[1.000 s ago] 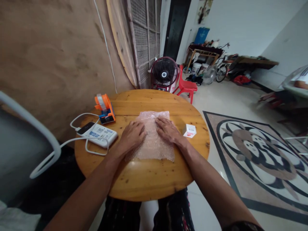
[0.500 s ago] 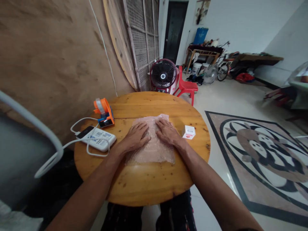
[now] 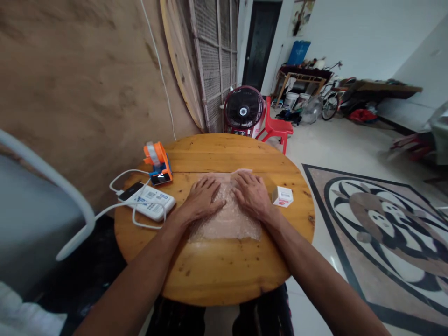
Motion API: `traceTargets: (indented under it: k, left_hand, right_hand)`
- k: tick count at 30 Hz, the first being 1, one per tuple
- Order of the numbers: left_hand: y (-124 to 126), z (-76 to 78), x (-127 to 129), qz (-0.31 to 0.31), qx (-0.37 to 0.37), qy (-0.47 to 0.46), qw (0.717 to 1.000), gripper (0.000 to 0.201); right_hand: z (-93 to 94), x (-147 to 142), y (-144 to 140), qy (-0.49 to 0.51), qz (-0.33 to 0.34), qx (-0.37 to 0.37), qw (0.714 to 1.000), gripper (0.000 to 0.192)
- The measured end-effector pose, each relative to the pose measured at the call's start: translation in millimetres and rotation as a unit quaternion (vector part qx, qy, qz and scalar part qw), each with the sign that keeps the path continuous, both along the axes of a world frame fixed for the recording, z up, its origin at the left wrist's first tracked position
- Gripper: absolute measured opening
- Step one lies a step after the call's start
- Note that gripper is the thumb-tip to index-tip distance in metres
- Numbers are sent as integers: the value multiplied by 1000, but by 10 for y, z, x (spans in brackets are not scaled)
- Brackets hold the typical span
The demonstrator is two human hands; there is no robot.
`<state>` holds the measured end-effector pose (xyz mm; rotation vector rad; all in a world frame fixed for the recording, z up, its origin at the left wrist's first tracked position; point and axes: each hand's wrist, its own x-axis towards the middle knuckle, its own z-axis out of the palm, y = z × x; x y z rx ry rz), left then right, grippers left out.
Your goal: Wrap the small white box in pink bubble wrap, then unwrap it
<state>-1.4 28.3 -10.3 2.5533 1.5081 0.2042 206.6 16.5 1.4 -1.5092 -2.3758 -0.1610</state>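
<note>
Hands slid up bubble wrap (image 3: 227, 219); round wooden table (image 3: 217, 270), tiled room.

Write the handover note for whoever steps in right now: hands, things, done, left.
Left hand: flat, palm down on the bubble wrap sheet, fingers spread.
Right hand: flat on the same sheet, beside the left.
Sheet lies on the round wooden table. Small white box sits just right of the right hand, unwrapped. Orange tape dispenser at far left.
Done: sheet laid out.
Left: box is not on the sheet; no tape applied.
</note>
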Motion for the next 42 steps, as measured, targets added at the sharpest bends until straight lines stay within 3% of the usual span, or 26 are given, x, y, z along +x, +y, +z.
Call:
traceTargets:
  k: [4,10,20,27,42]
  left_hand:
    - [10,-9,-15,-2,6,1,1000,68]
    - [47,-31,-51,-7,-6,0,1000,70]
    - [52,-45,-85,-12,-25,-8,1000,76]
    - [88,-14,-121,-23,-47,-23,998,83]
    - [83,124,-140,-39,-100,12,994,84]
  right_hand:
    - [24,-44,-54,-35,47,-9,998,36]
    - [16,15,-88,-42,-36,-87,995,48]
    - [134,157,-57,-29,-3,-193,981,62]
    - [80,255,-10,-15,51,-186,981,63]
    - [113,290,-34,0,57,-206,977,61]
